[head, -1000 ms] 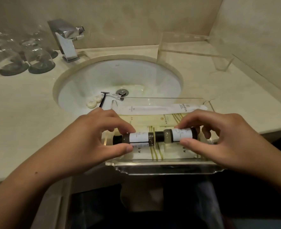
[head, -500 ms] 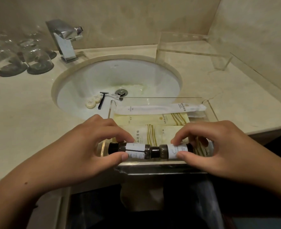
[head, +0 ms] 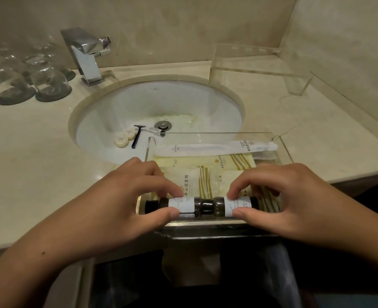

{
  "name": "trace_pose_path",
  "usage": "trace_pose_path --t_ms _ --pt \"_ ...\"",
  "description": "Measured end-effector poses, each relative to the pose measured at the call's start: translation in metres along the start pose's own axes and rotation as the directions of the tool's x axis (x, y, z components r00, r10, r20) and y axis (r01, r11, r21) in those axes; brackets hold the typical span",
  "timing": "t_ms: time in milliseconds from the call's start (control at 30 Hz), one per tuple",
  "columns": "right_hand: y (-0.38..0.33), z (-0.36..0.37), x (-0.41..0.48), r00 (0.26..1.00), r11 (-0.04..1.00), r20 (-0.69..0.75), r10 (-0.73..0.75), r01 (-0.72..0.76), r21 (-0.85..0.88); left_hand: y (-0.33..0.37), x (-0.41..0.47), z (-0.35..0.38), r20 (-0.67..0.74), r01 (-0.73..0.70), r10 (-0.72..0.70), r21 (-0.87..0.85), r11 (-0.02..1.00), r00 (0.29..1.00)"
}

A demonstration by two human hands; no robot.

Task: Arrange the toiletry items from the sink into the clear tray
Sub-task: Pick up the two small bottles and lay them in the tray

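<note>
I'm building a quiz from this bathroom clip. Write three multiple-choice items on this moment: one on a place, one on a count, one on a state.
1. Where does the razor lie?
A. in the sink
B. in the clear tray
C. beside the tap

2. How many round soaps are in the sink?
A. one
B. two
C. four

3. How are the two small dark bottles held?
A. upright, one hand
B. lying end to end, one in each hand
C. stacked, untouched

Answers:
1 A, it rests in the basin near the drain.
2 B, two pale discs lie side by side.
3 B, the left hand and right hand each pinch one at the tray's near edge.
</note>
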State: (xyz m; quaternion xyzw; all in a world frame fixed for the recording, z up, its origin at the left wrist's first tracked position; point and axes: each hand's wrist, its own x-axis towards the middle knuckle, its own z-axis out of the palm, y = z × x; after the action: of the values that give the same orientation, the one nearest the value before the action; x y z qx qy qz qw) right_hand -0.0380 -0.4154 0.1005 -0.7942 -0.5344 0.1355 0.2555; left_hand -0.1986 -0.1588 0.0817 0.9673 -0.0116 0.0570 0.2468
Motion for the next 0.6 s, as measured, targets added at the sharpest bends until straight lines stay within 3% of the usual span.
trace_pose_path --t_ms 233,400,600 --pt "-0.004 -0.004 0.002 0.997 0.997 0.007 -0.079 0.079 -0.001 0.003 0.001 -0.005 0.055 -0.039 0.04 -0.013 0.999 0.998" --pt "-0.002 -0.01 0.001 0.994 0.994 -0.035 -0.108 0.107 -0.021 0.003 0.001 -0.005 -0.009 -0.037 0.037 -0.023 0.999 0.999" --pt "0.006 -0.015 0.008 0.977 0.998 -0.21 -0.046 0.037 -0.044 0.001 0.018 -0.015 -0.143 0.014 -0.017 -0.025 1.0 0.99"
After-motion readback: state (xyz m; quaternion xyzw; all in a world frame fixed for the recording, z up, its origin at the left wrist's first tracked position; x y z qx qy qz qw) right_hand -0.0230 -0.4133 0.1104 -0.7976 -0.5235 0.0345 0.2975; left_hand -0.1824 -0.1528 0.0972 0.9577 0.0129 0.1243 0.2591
